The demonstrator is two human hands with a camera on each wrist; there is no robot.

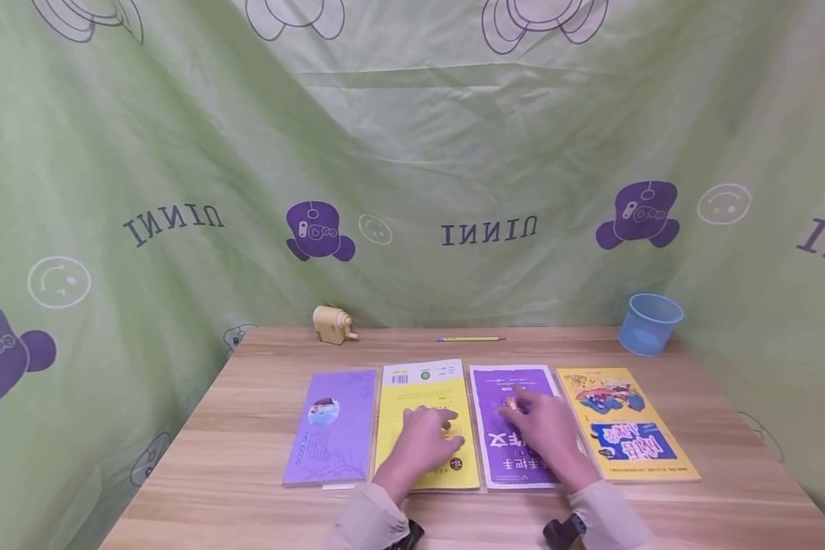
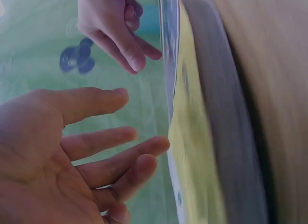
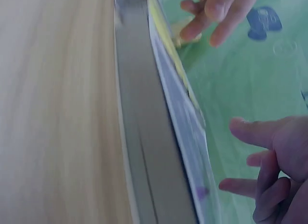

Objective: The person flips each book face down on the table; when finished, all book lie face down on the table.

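Four things would be too many to count, so: several books lie in a row on the table. My left hand [image 1: 421,441] is over the yellow book [image 1: 415,397], its fingers loosely bent and holding nothing. In the left wrist view one fingertip of that hand [image 2: 91,147] comes right at the yellow cover [image 2: 190,137]. Over the purple book with a white border [image 1: 522,477] is my right hand [image 1: 551,431], index finger and thumb spread. The right wrist view shows this hand [image 3: 284,161] beside the cover, with no object between its fingers.
A lilac book [image 1: 344,458] lies at the left end, an orange-yellow book [image 1: 649,467] at the right. Along the back stand a cream pencil sharpener [image 1: 331,325] with a crank and a blue cup [image 1: 646,328]. A pencil [image 1: 470,339] lies between them.
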